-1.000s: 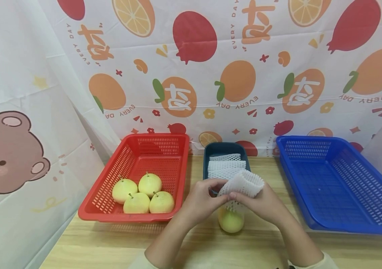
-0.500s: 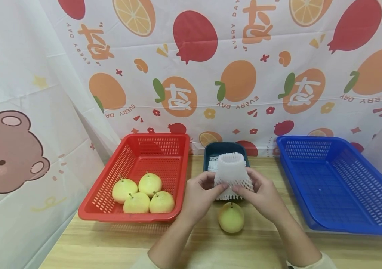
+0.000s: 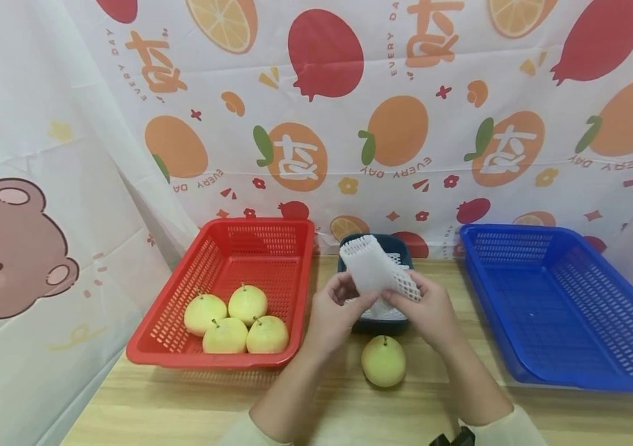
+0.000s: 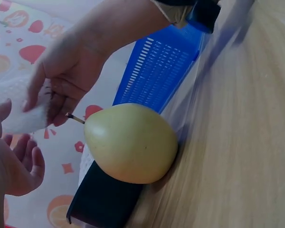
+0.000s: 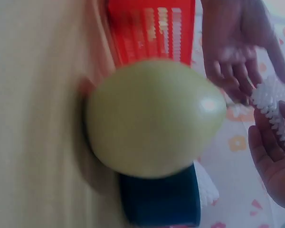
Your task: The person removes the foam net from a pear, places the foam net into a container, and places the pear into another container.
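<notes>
A white foam net sleeve (image 3: 371,267) is held between both hands above a dark teal bin (image 3: 388,326). My left hand (image 3: 332,314) pinches its lower left side, thumb in front. On the other side my right hand (image 3: 429,311) grips the edge with thumb and fingers. The sleeve tilts, its ribbed opening up and to the left. Just below the hands a yellow-green pear (image 3: 383,362) stands upright on the table, stem up, touched by neither hand. Close up, the pear (image 4: 132,142) fills the middle of the left wrist view.
At the left a red basket (image 3: 144,337) holds several pears (image 3: 226,336). A blue basket (image 3: 539,322) stands at the right. More white net sleeves (image 3: 386,310) lie in the teal bin. Behind everything hangs a fruit-printed cloth (image 3: 344,142).
The sleeve has come up off the pear's top and swung from leaning right, through upright, to leaning left. Both hands have shifted their hold on it. The pear has stayed put.
</notes>
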Demonstrator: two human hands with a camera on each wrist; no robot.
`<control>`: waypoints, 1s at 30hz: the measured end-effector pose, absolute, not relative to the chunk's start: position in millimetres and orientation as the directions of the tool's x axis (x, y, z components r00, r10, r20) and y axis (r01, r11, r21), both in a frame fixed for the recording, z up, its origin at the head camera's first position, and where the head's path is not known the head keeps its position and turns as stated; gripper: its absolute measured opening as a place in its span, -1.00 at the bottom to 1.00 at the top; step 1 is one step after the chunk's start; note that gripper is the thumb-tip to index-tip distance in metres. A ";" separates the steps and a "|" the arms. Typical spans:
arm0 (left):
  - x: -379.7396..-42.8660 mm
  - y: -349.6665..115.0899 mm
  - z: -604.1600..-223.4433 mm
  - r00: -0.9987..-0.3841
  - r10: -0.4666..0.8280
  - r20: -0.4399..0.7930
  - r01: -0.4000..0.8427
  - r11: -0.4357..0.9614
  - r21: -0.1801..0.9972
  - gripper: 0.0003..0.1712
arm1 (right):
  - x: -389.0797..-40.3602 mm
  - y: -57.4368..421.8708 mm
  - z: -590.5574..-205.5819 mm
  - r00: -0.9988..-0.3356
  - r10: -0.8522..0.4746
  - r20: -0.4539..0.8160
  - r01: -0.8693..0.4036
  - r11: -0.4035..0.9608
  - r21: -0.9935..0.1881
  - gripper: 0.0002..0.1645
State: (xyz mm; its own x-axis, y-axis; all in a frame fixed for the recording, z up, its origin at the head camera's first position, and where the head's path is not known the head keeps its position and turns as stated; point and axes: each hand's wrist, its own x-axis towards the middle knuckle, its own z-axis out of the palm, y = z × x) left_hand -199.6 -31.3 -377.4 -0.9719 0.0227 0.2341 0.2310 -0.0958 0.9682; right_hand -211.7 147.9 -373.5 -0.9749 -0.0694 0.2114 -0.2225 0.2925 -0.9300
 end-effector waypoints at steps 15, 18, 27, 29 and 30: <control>-210.6 -29.3 -374.8 -0.926 -0.104 0.363 0.357 0.071 0.931 -0.56 | -260.0 196.0 -382.3 -0.985 0.033 0.170 -0.129 0.518 -0.846 -0.31; -216.7 -30.4 -379.0 -0.927 -0.069 0.368 0.354 0.161 0.921 -0.55 | -268.3 195.2 -382.9 -0.977 0.058 0.207 -0.144 0.541 -0.829 -0.36; -223.3 -22.8 -391.2 -0.940 0.052 0.336 0.324 0.438 0.839 -0.50 | -301.6 182.2 -378.6 -0.920 -0.018 0.392 -0.279 0.732 -0.621 -0.57; -224.9 -23.3 -393.5 -0.936 0.129 0.328 0.340 0.577 0.743 -0.48 | -311.4 175.5 -377.1 -0.910 -0.052 0.412 -0.300 0.769 -0.565 -0.57; -225.6 -23.7 -395.1 -0.934 0.167 0.317 0.347 0.641 0.684 -0.46 | -316.9 172.6 -378.1 -0.907 -0.068 0.415 -0.306 0.783 -0.542 -0.57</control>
State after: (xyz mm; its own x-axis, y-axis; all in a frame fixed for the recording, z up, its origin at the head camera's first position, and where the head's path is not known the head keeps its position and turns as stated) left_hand -225.6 -23.7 -395.1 -0.9335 0.1673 0.3170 0.3473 0.6415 0.6840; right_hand -316.9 172.6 -378.1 -0.9071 -0.0676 0.4154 -0.3063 0.7829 -0.5416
